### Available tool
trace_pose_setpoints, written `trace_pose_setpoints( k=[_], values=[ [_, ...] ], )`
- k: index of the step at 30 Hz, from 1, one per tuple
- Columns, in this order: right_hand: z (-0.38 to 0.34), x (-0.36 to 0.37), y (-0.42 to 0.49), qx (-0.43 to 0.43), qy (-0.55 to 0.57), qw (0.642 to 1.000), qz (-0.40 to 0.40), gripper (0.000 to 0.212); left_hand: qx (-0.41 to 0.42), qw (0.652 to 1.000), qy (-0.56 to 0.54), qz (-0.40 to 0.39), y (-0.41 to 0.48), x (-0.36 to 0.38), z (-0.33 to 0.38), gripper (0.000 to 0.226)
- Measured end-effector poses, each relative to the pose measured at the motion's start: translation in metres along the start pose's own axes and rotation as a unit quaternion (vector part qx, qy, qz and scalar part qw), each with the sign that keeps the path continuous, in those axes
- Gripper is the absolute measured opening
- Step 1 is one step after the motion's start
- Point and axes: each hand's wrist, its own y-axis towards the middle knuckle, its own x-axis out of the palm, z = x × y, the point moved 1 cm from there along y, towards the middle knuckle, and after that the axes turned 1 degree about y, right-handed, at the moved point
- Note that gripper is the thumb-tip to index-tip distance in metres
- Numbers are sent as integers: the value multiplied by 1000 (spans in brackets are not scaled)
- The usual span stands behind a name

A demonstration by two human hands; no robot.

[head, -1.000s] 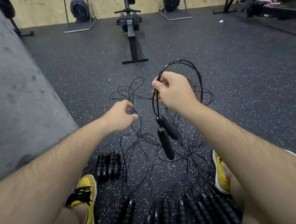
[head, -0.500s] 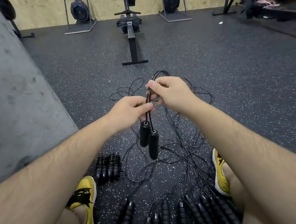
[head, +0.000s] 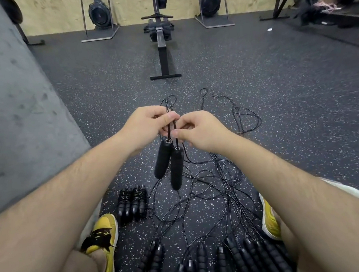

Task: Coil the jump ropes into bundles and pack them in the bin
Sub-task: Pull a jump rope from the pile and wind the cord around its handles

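Note:
In the head view my left hand (head: 145, 128) grips the folded black cord of one jump rope just above its two handles (head: 170, 165), which hang side by side over the floor. My right hand (head: 200, 129) pinches the same cord next to it, thumb and forefinger closed on the strands. Loose black cords (head: 204, 190) lie tangled on the speckled floor below and beyond my hands. Two coiled bundles (head: 133, 201) lie near my left shoe. A row of several black foam handles (head: 220, 262) lies between my feet. No bin is in view.
My yellow shoes (head: 103, 245) flank the ropes. A grey wall (head: 10, 113) rises on the left. A rowing machine (head: 162, 46) stands ahead in the middle, with more gym machines along the wooden back wall and at the right.
The large loop held up by my right hand has collapsed into a tight fold. My left hand came in from the side and took hold of the cord above the handles.

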Motion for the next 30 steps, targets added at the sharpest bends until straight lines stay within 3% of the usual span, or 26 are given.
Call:
trace_pose_setpoints(
  k=[5, 10, 14, 16, 18, 20, 25, 28, 30],
  values=[
    [-3, -2, 2, -7, 44, 997, 58, 4, -24, 1000, -12, -5, -6, 0, -4, 21],
    [-2, -1, 1, -21, 44, 996, 76, 7, -32, 995, -88, -33, -10, 2, 1, 15],
    [-4, -2, -1, -46, 34, 994, 97, 12, -30, 994, -106, -6, -10, 3, 8, 18],
    [-3, -1, -3, -35, 46, 995, 75, 29, -28, 992, -120, 13, -9, 4, 12, 21],
    [0, 2, -5, -9, 49, 999, -1, 56, -24, 990, -134, 23, -7, 2, 16, 21],
    [5, 8, -6, 4, 15, 999, -52, 70, -24, 988, -148, 31, -7, -1, 20, 20],
    [11, 18, -5, 17, 33, 999, -32, 51, -31, 985, -162, 51, -8, -7, 21, 19],
    [9, 19, -3, 15, -6, 999, -37, 47, -60, 991, -102, 63, -7, -10, 20, 31],
    [8, 19, -2, 16, -30, 999, -41, 46, -71, 990, 80, 92, -9, -12, 16, 34]
  ],
)
